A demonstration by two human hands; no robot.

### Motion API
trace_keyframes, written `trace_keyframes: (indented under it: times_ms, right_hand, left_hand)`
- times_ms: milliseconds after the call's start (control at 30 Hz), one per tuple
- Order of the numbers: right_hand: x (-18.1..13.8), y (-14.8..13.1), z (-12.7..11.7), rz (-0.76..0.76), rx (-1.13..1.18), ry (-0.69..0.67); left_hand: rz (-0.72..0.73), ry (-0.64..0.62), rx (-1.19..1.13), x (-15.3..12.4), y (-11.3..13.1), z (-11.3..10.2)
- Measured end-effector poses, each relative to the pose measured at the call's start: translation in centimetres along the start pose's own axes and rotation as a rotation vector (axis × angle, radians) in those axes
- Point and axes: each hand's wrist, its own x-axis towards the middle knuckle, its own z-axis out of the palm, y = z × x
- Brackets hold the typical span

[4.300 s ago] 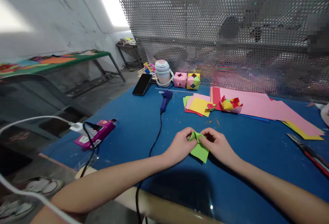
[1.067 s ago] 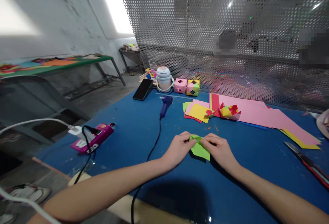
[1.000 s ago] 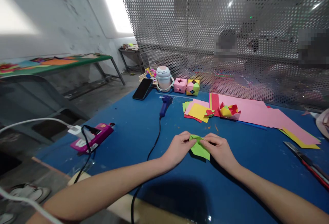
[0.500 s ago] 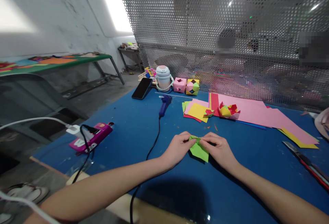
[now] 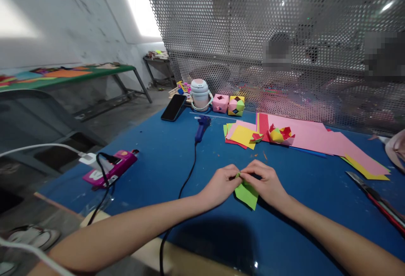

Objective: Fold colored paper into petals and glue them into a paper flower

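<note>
A small piece of light green paper (image 5: 247,194), partly folded, is held over the blue table (image 5: 152,166). My left hand (image 5: 223,185) pinches its upper left edge between thumb and fingers. From the other side my right hand (image 5: 264,181) grips the top edge, its thumb and fingertips close to those of the left. The fingers cover the upper part of the paper. Beyond the hands lie a stack of yellow, pink and green paper squares (image 5: 242,136) and a red, yellow and pink folded paper flower (image 5: 281,134).
A blue glue gun (image 5: 201,128) trails a black cord beside my left arm. A purple power strip (image 5: 112,169) lies at left, a red utility knife (image 5: 376,200) at right. A phone (image 5: 174,107), white jug (image 5: 200,94) and two paper cubes (image 5: 220,103) stand before a perforated metal screen (image 5: 196,23).
My fingertips have come closer together at the top of the green paper. The paper sits slightly lower, and more of its upper edge is covered.
</note>
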Motion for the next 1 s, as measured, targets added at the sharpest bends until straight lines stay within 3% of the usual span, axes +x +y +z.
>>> trace_keyframes:
  times_ms: [333, 600, 1000]
  right_hand:
    - [0.0, -0.4, 0.23, -0.052, -0.089, 0.0]
    - [0.02, 0.1, -0.16, 0.208, -0.098, 0.074]
    - [-0.06, 0.1, -0.21, 0.089, -0.041, 0.05]
  left_hand:
    - [0.032, -0.006, 0.014, -0.05, -0.28, 0.1]
    - [-0.105, 0.26, -0.097, 0.65, -0.02, -0.52]
    - [-0.17, 0.2, -0.077, 0.45, -0.91, 0.04]
